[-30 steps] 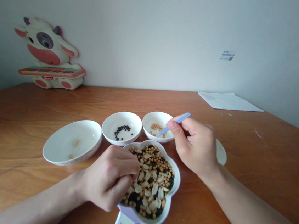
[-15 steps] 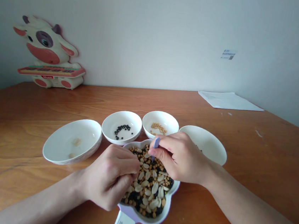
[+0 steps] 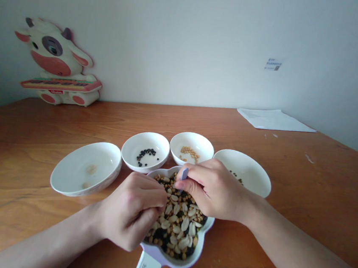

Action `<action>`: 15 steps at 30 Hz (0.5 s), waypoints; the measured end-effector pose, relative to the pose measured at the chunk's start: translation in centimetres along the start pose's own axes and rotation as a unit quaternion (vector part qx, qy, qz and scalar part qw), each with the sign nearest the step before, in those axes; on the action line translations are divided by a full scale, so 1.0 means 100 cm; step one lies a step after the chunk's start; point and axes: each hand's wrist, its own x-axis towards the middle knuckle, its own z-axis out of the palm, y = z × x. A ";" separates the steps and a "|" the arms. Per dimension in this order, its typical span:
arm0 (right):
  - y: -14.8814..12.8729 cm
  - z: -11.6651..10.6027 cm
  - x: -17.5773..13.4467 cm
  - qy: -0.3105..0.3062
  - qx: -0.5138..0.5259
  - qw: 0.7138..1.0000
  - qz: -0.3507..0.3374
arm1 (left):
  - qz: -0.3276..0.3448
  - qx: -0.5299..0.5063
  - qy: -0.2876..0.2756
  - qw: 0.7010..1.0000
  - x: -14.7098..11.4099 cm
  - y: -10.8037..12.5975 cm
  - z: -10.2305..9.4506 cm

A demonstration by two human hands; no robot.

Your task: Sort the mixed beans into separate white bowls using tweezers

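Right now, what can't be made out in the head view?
All head view:
Tips of the lavender tweezers: too small against the bean-and-nut mix; can't tell if they pinch anything.
Left hand: fingertips hidden by its own knuckles, so any grip is unclear.
Rightmost bowl: inside partly hidden by the right hand.
Dish handle: end cut off by the bottom edge.
Wall label: print too small.
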 end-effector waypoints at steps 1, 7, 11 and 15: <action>0.000 0.000 0.000 -0.002 0.001 1.000 -0.001 | 0.000 -0.001 0.000 1.000 0.000 0.000 0.000; 0.001 0.002 0.001 -0.011 0.007 1.000 -0.012 | 0.004 0.004 0.001 1.000 0.002 0.000 0.000; 0.001 0.001 0.001 -0.006 0.011 1.000 -0.018 | 0.005 0.008 0.004 1.000 0.003 0.000 -0.001; 0.001 0.001 0.001 0.000 0.007 1.000 -0.019 | 0.005 0.005 0.004 1.000 0.002 0.001 -0.001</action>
